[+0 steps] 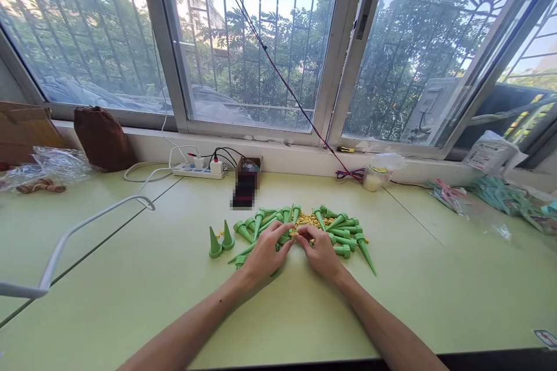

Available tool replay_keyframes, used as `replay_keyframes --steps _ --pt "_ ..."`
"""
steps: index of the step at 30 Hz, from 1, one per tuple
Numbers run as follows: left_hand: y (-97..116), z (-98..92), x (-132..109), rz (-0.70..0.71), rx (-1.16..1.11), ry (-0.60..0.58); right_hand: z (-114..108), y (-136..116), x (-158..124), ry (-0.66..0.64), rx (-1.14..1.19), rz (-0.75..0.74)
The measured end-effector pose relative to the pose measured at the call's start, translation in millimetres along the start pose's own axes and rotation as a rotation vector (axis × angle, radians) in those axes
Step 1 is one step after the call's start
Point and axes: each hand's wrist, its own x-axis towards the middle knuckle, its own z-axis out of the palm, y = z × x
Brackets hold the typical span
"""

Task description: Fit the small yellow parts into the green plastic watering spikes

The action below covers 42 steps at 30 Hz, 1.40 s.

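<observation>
Green spikes [366,253], where are they?
Lying on the table [287,319], around both sides of the yellow pile [310,220]. Two upright spikes [214,246] stand apart, left of the pile.
Hands?
Both at the pile's near edge. Right hand [321,250]: fingertips pinched on a small yellow piece [295,233]. Left hand [266,248]: thumb and fingers curled in, tips just beside that piece; green shows by them, can't tell if gripped.
Anything else?
Power strip [188,171] beyond the pile, off left. Jar [375,179] beyond it, off right.
</observation>
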Motion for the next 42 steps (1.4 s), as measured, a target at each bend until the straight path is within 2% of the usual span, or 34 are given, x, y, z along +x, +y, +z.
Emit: replay_keyframes --steps 18,30,42 --pt "-0.6 0.7 0.3 0.014 0.007 0.011 -0.3 -0.5 -0.4 -0.014 0.024 0.023" --pt "0.6 -0.7 -1.0 -0.041 -0.017 -0.043 1.5 4.1 0.3 -0.019 0.005 0.014" --pt "2.0 -1.1 0.0 -0.033 -0.007 -0.045 0.9 2.8 -0.2 -0.024 0.014 0.022"
